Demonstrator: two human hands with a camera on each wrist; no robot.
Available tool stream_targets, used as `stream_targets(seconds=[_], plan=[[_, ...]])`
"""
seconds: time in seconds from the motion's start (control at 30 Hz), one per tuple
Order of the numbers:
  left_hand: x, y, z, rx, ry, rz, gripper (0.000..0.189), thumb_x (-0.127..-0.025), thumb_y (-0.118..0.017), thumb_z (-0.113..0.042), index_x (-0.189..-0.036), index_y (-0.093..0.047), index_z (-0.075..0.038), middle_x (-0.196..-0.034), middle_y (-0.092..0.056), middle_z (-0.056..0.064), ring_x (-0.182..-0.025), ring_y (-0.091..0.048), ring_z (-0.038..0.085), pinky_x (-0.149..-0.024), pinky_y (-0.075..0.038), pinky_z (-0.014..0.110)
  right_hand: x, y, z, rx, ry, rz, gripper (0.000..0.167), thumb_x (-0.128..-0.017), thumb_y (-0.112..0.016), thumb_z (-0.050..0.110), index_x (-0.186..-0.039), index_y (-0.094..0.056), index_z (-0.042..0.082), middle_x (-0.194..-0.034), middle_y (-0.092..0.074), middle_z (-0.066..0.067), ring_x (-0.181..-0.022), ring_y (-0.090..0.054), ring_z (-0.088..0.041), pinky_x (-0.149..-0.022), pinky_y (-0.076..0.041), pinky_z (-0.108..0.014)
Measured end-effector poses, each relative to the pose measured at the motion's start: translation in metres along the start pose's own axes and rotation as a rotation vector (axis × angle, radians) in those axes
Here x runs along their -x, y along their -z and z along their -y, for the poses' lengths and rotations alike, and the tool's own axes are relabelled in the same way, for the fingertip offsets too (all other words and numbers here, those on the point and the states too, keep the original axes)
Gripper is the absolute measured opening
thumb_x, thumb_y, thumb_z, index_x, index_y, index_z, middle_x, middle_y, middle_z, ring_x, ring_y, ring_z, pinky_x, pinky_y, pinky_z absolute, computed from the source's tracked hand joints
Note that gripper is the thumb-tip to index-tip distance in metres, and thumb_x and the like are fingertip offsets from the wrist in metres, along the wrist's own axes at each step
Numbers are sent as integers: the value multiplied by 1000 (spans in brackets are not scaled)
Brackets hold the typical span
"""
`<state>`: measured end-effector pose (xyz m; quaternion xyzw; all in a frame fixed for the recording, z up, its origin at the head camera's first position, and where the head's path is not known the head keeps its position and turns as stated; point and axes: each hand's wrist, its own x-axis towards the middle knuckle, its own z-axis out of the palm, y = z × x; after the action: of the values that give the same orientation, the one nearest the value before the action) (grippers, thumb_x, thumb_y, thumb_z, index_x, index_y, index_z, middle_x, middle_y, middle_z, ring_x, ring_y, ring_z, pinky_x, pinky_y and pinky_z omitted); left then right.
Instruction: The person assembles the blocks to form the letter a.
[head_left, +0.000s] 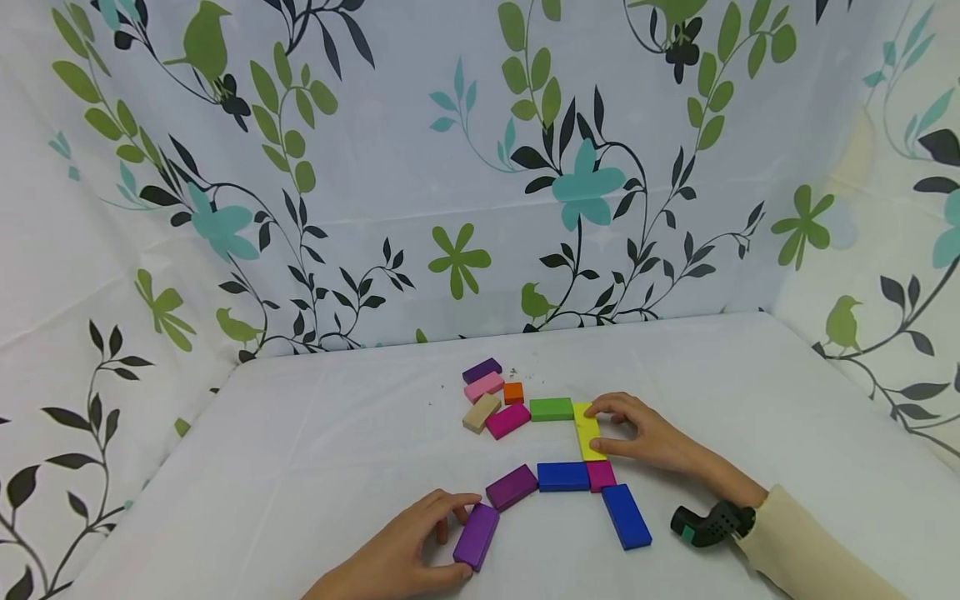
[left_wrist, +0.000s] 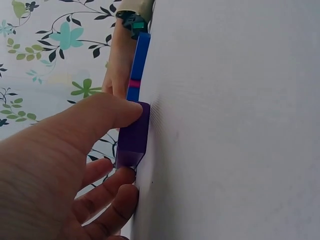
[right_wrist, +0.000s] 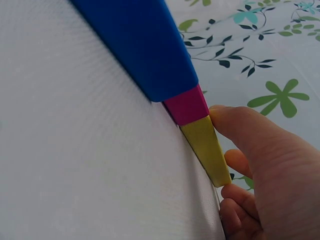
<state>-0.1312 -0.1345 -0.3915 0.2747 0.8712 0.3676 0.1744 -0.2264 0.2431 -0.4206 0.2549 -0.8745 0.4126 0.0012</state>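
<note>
My left hand (head_left: 411,546) pinches a purple block (head_left: 476,537) end to end, thumb at its near end and a finger at its far end. In the left wrist view the thumb lies against that block (left_wrist: 134,131), low at the tabletop. A plum block (head_left: 512,487) sits at its far end, followed by a blue block (head_left: 562,477) and a small magenta block (head_left: 601,476). My right hand (head_left: 648,435) holds a yellow block (head_left: 587,437) by its ends. The right wrist view shows the yellow block (right_wrist: 206,150) against the magenta one.
Another blue block (head_left: 627,517) slants toward the near side. A green block (head_left: 551,409) touches the yellow one's far end. Beyond lie pink-red (head_left: 508,421), orange (head_left: 513,392), wooden (head_left: 482,412), pink (head_left: 483,386) and dark purple (head_left: 482,370) blocks. A patterned curtain (head_left: 375,192) hangs behind the white table (head_left: 300,433).
</note>
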Motion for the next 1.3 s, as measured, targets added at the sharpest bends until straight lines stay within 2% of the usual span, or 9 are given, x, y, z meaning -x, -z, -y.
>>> stream_targets(seconds=[0.1,0.3,0.53,0.83,1.3], plan=[[-1,-1,0,-23,-3,-8,61,-84,-73,-40,-139,-50,-24,-108,-52,-13,-90,-48,3,-69,-44,18,0,0,0,-3,-2,5,38,-88,-72,29,-122,-61,16,-134,-50,-12,-118,-50,-30,-98,-44,-46],[-3,-3,1,-26,-17,-27,60,-83,-74,-47,-135,-52,-26,-106,-52,-14,-87,-49,3,-67,-42,20,0,-1,-1,-8,0,6,38,-88,-72,28,-122,-61,16,-135,-50,-11,-119,-50,-30,-99,-44,-44],[-3,-4,5,-43,-66,-38,56,-84,-73,-40,-134,-53,-24,-105,-53,-15,-86,-49,1,-68,-43,18,-1,-1,0,-9,-4,7,38,-88,-72,29,-122,-61,15,-134,-50,-12,-119,-50,-31,-99,-44,-46],[-4,-1,1,41,-24,-33,54,-84,-75,-40,-130,-54,-22,-103,-55,-10,-85,-51,5,-68,-44,21,-2,1,2,-2,16,1,37,-88,-72,28,-122,-61,16,-134,-51,-10,-118,-50,-29,-98,-44,-42],[-5,-1,-3,24,-13,-45,52,-82,-76,-42,-127,-56,-23,-100,-55,-11,-81,-50,4,-65,-43,21,-1,0,0,3,14,-6,38,-87,-73,28,-122,-61,17,-134,-51,-9,-118,-50,-28,-97,-45,-42]])
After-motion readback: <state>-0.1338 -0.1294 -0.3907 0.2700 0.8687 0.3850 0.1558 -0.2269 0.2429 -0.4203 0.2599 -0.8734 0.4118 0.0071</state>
